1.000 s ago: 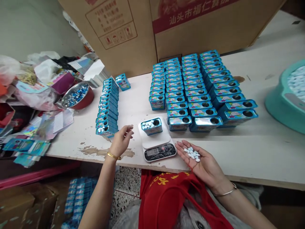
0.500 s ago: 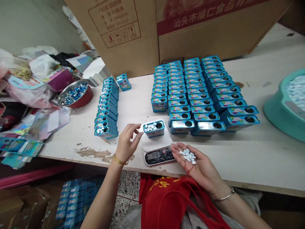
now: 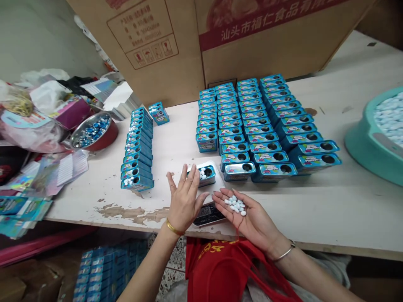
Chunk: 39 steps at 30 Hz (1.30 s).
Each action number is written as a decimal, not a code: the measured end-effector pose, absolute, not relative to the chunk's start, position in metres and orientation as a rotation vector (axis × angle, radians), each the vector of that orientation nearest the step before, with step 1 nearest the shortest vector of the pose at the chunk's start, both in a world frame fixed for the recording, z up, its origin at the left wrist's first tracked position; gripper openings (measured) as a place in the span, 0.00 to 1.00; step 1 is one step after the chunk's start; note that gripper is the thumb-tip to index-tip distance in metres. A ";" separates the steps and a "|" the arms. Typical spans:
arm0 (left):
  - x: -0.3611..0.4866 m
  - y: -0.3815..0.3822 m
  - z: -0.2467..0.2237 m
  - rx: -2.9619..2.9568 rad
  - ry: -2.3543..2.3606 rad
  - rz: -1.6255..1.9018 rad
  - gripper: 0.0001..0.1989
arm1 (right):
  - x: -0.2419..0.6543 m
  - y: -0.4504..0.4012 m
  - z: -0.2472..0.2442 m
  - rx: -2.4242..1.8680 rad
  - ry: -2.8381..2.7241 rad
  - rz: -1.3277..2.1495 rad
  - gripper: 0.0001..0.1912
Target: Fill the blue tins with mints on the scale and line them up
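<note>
My left hand [image 3: 183, 202] is open, palm down with fingers spread, over the left side of a blue tin [image 3: 209, 178]. I cannot tell whether the fingertips touch it. White oval candies [image 3: 202, 173] lie on the tin's top, beside its dark hole. The tin stands on a white digital scale [image 3: 218, 183], whose display is partly covered by my hands. Palm up, my right hand [image 3: 256, 224] cups a small heap of pale candies [image 3: 236, 205] just right of the scale, with fingertips close to my left thumb.
Left of the scale runs a row of blue tins [image 3: 140, 153], some topped with candies; one tin [image 3: 159, 114] stands apart. Rows of tins [image 3: 233, 126] fill the right middle. A teal tub [image 3: 362, 147] of candies, a metal bowl [image 3: 110, 133] and a large carton [image 3: 176, 79] surround them.
My left hand has moved right and spread its fingers over the tin. My right hand has shifted slightly left with the candies. The whole view has shifted a little.
</note>
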<state>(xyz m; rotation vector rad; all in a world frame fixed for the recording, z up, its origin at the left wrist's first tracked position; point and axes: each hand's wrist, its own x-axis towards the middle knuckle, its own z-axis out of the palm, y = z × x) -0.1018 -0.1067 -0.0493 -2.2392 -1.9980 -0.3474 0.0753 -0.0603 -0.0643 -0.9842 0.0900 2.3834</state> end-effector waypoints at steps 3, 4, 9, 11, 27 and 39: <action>-0.097 -0.097 -0.047 -2.290 -1.949 -0.345 0.30 | 0.075 -0.059 -0.065 -0.975 0.096 2.395 0.13; -0.096 -0.094 -0.047 -2.307 -1.932 -0.348 0.30 | 0.075 -0.059 -0.065 -0.970 0.099 2.398 0.13; -0.094 -0.080 -0.044 -2.427 -1.810 -0.469 0.27 | 0.073 -0.058 -0.067 -0.910 0.108 2.420 0.13; -0.095 -0.079 -0.040 -2.431 -1.783 -0.612 0.26 | 0.072 -0.058 -0.066 -0.891 0.111 2.428 0.14; -0.055 -0.091 -0.031 -2.780 -1.827 -0.457 0.10 | 0.067 -0.059 -0.048 -0.738 0.334 2.358 0.16; -0.064 -0.082 -0.028 -2.815 -1.828 -0.943 0.05 | 0.065 -0.054 -0.043 -0.752 0.291 2.295 0.16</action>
